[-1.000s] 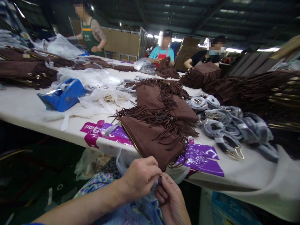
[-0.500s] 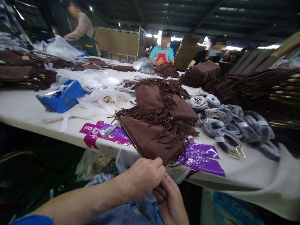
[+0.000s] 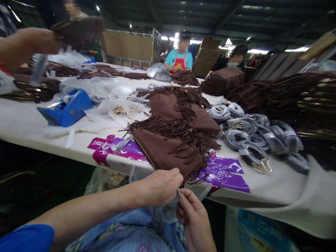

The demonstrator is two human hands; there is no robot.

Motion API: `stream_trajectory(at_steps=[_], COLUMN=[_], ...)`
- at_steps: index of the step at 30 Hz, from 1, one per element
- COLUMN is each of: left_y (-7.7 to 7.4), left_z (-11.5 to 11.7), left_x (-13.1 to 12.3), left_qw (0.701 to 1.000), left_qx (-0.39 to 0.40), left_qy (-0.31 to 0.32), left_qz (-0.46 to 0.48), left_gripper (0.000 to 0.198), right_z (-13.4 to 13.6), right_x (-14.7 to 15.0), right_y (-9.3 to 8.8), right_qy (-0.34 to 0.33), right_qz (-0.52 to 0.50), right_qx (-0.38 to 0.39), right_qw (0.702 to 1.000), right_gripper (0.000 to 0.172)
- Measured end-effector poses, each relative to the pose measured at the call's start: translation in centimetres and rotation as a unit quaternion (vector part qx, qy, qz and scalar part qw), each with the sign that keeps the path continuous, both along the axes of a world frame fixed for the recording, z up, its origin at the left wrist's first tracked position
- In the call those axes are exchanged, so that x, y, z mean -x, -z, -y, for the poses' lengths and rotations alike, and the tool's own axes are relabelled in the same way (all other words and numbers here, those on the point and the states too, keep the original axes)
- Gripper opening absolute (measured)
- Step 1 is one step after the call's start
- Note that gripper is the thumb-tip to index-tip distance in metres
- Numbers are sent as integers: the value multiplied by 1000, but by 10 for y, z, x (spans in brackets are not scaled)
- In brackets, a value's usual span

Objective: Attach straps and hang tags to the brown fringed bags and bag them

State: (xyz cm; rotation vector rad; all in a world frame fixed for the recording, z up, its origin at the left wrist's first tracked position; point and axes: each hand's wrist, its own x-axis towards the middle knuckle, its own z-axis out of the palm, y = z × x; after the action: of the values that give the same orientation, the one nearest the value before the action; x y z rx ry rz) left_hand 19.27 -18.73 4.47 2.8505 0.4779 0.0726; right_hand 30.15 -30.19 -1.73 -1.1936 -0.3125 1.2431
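Clear plastic film (image 3: pixel 157 224) bunches in the lap below the table (image 3: pixel 262 196) edge, and both hands meet over it. The left hand (image 3: pixel 160 187) is closed in a narrow pinch on a small shiny piece (image 3: pixel 179 191). The right hand (image 3: pixel 193 217), fingers curled, pinches it from beneath. A firm fingertip grip with steady wrists seems best, as the piece is tiny, pale and half hidden; what it is I cannot tell. A brown fringed bag (image 3: pixel 168 154) lies just beyond.

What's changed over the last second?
A co-worker's hand has swung in at upper left, holding a blurred brown bag. Unchanged: left hand and right hand still meet on a small piece below the table edge; front bag and tape dispenser lie as before.
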Motion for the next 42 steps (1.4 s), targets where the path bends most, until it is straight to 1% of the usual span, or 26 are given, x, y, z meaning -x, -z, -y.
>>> stream_trajectory(at_steps=[3, 5, 7, 9, 11, 12, 13, 14, 17, 18, 20, 22, 23, 27, 29, 30, 32, 33, 35, 37, 39, 40, 41, 42], left_y=[-13, -24, -34, -41, -45, -45, -44, -42, -32, -28, -21, -13, -9, 7, 12, 14, 14, 13, 8, 3, 1, 1, 3, 6], left_z=[-14, -21, -27, -32, -35, -37, -38, -40, -41, -41, -37, -31, -28, -17, -17, -18, -22, -25, -30, -34, -35, -35, -34, -33], left_x=[1, -1, -5, -12, -19, -22, -25, -26, -25, -23, -20, -21, -22, -36, -42, -43, -42, -40, -32, -21, -11, -8, -6, -5], left_qw=[996, 990, 986, 983, 979, 976, 973, 968, 949, 946, 946, 948, 949, 947, 945, 942, 934, 930, 925, 926, 933, 941, 951, 961], left_qx=[73, 91, 95, 100, 107, 112, 119, 130, 181, 199, 228, 236, 234, 221, 221, 227, 250, 263, 280, 276, 252, 227, 193, 155], left_qy=[-2, 1, 4, 14, 25, 24, 15, -1, -64, -71, -64, -62, -74, -134, -140, -139, -125, -109, -50, 26, 95, 116, 129, 136], left_qz=[58, 104, 135, 155, 172, 184, 199, 216, 249, 246, 224, 203, 197, 191, 198, 204, 223, 234, 253, 257, 238, 222, 204, 185], left_gripper=[9, 11, 10, 10, 10, 10, 10, 10, 17, 19, 17, 10, 9, 8, 8, 8, 10, 11, 14, 18, 25, 27, 25, 19], right_z=[5, 4, -1, -11, -21, -26, -30, -33, -38, -38, -37, -36, -36, -38, -39, -38, -36, -34, -29, -25, -22, -22, -22, -22], right_x=[-10, -15, -18, -21, -23, -25, -28, -31, -42, -45, -50, -52, -53, -55, -56, -56, -56, -55, -54, -52, -51, -50, -50, -50], right_y=[5, 4, -2, -13, -24, -29, -31, -33, -28, -25, -19, -15, -14, -18, -20, -21, -20, -19, -17, -15, -14, -14, -13, -13], right_qy=[26, 48, 51, 42, 27, 22, 18, 16, 21, 25, 32, 41, 46, 62, 65, 66, 60, 52, 31, 18, 17, 18, 19, 21], right_qz=[142, 227, 304, 375, 424, 430, 420, 397, 305, 285, 266, 266, 275, 355, 382, 385, 378, 377, 389, 402, 405, 405, 405, 406], right_qx=[0, -7, -31, -68, -102, -107, -104, -95, -62, -57, -52, -52, -55, -70, -67, -62, -52, -50, -52, -54, -52, -51, -52, -54], right_qw=[990, 973, 951, 923, 900, 896, 901, 913, 950, 957, 962, 962, 959, 930, 919, 919, 922, 923, 919, 914, 913, 913, 913, 912], right_gripper=[44, 44, 40, 33, 25, 24, 25, 26, 35, 37, 39, 39, 38, 35, 35, 35, 37, 37, 36, 34, 33, 33, 33, 33])
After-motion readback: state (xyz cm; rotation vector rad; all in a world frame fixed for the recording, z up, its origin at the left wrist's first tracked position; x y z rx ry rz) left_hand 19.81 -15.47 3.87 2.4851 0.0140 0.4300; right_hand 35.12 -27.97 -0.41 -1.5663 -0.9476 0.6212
